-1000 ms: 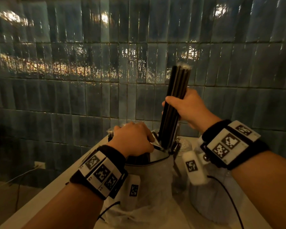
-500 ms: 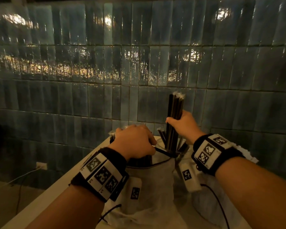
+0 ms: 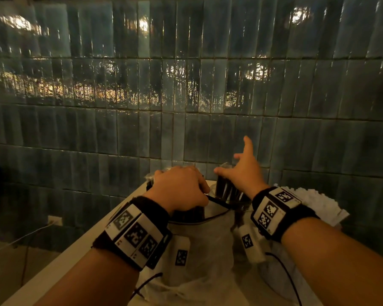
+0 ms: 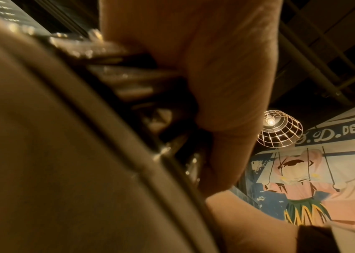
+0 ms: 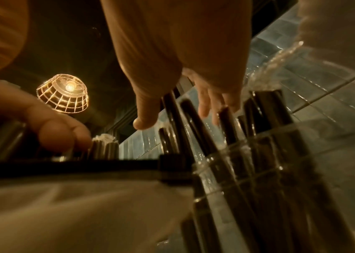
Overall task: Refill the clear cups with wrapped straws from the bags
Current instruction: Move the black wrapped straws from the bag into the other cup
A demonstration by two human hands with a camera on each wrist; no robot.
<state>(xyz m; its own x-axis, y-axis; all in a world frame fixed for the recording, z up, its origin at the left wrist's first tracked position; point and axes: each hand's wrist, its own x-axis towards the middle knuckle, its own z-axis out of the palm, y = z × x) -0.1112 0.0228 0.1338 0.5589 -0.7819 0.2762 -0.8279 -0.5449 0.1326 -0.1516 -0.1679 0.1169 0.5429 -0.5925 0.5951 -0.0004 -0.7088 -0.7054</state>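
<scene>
A clear cup (image 3: pixel 227 192) (image 5: pixel 265 174) stands at the back of the counter, packed with dark wrapped straws (image 5: pixel 228 123). My right hand (image 3: pixel 237 164) (image 5: pixel 172 111) hovers just over the straw tops, fingers spread and straight, holding nothing. To its left stands a translucent white bag (image 3: pixel 206 241) with a black zip rim (image 5: pixel 85 165). My left hand (image 3: pixel 186 187) curls over its mouth. In the left wrist view its fingers (image 4: pixel 219 89) wrap round the wrapped straws (image 4: pixel 128 77) that stick out of the bag.
A second crumpled white bag (image 3: pixel 316 202) lies at the right, behind my right wrist. The pale counter (image 3: pixel 60 261) ends in an edge at the left, close to a blue tiled wall (image 3: pixel 186 85). A thin cable (image 3: pixel 283 274) trails from my right wrist.
My right hand lowered the straw bundle into the clear cup and let go. Its fingers are now spread above the straws. My left hand stayed on the bag's mouth.
</scene>
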